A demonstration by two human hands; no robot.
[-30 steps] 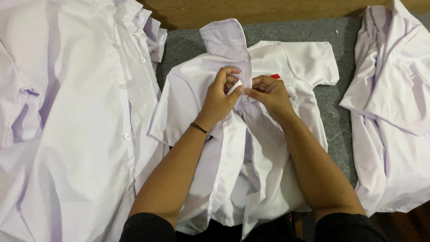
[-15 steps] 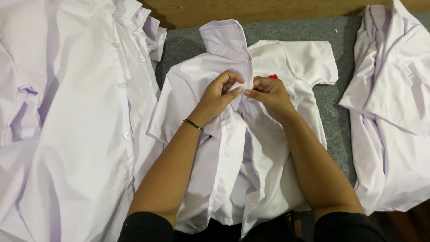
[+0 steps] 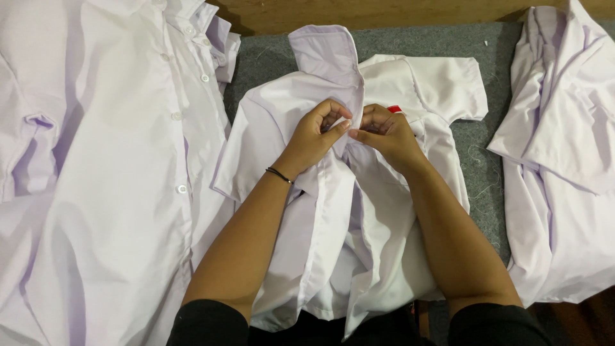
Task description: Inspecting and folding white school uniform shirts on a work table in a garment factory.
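Three white shirts lie on the grey cloth (image 3: 269,64): a big shirt (image 3: 109,179) on the left, a small shirt (image 3: 346,211) in the middle, and a third shirt (image 3: 564,160) on the right. The left hand (image 3: 317,131) and right hand (image 3: 387,134) meet just below the small shirt's collar (image 3: 323,51). Both pinch its front edges, fingertips nearly touching.

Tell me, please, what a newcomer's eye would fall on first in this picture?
Both hands meet at the centre: the left hand and right hand pinch the front edges of a small white shirt just below its collar. It lies on a grey mat, between a pile of white shirts on the left and another white shirt on the right.
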